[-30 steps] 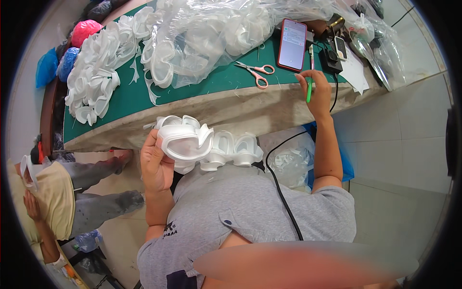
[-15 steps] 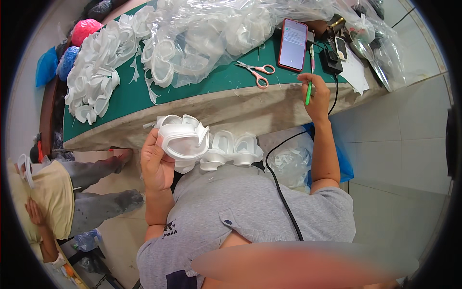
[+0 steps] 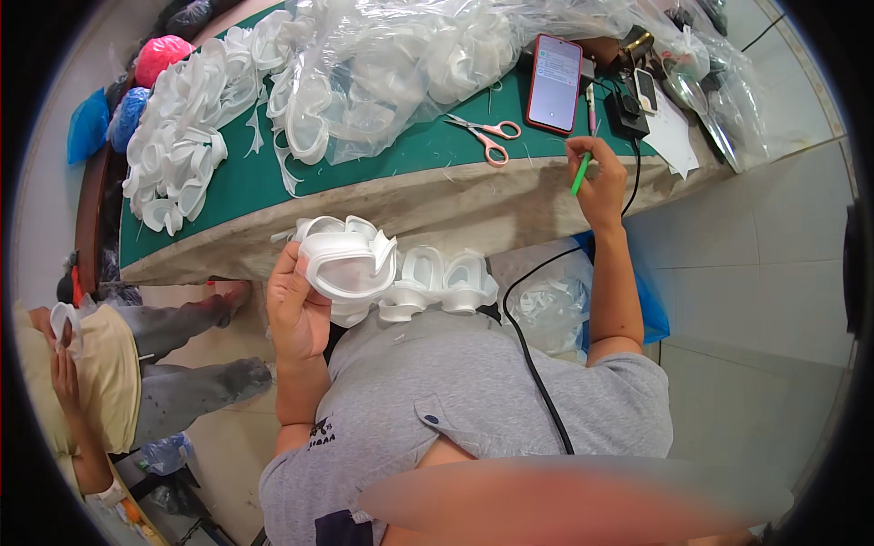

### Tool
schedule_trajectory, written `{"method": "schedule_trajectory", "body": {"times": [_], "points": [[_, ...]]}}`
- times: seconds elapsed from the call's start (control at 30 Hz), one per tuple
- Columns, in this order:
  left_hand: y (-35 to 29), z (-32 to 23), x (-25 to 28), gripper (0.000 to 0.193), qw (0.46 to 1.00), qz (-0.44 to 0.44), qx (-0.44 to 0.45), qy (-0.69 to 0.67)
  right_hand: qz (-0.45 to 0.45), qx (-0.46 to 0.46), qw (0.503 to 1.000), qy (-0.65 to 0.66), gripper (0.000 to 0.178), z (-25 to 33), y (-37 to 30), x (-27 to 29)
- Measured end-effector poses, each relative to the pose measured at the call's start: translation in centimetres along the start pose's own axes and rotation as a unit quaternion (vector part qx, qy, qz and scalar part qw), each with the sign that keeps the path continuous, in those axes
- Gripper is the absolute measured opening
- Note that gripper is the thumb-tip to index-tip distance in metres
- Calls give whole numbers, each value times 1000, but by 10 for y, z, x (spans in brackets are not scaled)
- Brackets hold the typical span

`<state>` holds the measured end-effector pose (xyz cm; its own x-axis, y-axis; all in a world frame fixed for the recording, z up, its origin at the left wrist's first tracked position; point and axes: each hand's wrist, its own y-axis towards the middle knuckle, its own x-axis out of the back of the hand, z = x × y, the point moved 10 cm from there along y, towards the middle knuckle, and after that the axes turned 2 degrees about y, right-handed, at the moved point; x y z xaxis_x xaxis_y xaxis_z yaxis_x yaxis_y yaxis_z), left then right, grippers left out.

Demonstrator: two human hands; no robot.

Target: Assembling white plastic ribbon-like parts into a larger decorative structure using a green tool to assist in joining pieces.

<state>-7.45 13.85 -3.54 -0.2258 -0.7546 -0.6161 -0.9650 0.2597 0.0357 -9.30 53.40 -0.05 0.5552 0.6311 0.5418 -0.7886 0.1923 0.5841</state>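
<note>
In my left hand [image 3: 299, 305] is a white moulded piece [image 3: 349, 266] made of rounded, rimmed loops, pinched between thumb and fingers. More white looped pieces [image 3: 439, 282] lie side by side on my lap, just right of it. My right hand [image 3: 598, 182] is raised by the table's front edge, its fingers closed round a slim green pen-like tool [image 3: 581, 175]. The tool's tip points down and left, and its upper end is hidden in the fingers. A pair of pink-handled scissors [image 3: 487, 136] lies partly spread on the green table top, left of that hand.
White looped pieces [image 3: 177, 136] are heaped on the table's left, beside a clear plastic bag [image 3: 391, 82] of more. A phone [image 3: 553, 84] and black adapter [image 3: 626, 116] lie at right. A black cable [image 3: 521, 337] crosses my front. At left, a co-worker [image 3: 100, 364] holds a white ring.
The green tool in my right hand has tilted, its tip swinging slightly left. My left hand stays put. The co-worker's hands have come up around a white ring.
</note>
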Motion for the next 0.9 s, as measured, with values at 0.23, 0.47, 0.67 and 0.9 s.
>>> {"method": "schedule_trajectory", "body": {"times": [0.23,0.47,0.67,0.9], "points": [[0,1,-1,31,1000,2,5,-1,4,-6,1000,8,21,3,1,-2],[0,0,0,30,1000,-7,0,-6,-4,-2,1000,23,22,3,3,-2],[0,0,0,30,1000,-10,3,-2,-1,-3,999,50,21,-3,2,-4],[0,0,1,29,1000,-11,2,3,12,-28,999,37,17,-4,3,-7]]}}
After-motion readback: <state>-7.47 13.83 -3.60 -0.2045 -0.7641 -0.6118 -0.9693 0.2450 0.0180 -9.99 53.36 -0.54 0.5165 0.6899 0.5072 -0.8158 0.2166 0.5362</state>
